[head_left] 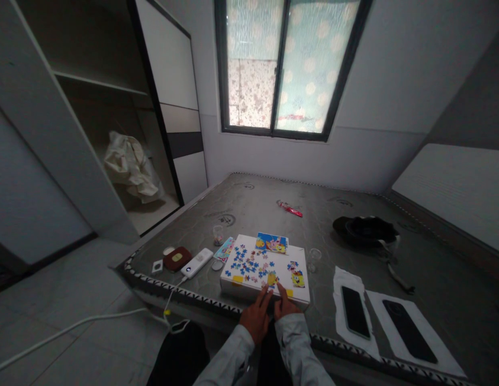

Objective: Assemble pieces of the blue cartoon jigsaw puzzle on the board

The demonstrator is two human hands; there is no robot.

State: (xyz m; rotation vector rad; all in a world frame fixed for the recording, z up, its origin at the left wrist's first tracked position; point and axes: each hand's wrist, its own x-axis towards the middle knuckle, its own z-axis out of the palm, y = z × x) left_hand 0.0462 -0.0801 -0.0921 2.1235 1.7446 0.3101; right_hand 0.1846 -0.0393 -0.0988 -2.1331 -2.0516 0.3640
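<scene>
Jigsaw pieces point(272, 278), lower centre: probably light, stiff card, best edge-pinched; left hand point(256, 315), right hand point(286, 307) loosely extended, any hold I can't tell.

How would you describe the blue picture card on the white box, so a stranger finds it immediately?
Below the window, on the grey mattress, is a white box. At its far side lies the blue picture card: a rectangular printed scene, unlike the small, loose puzzle pieces nearby.
</scene>
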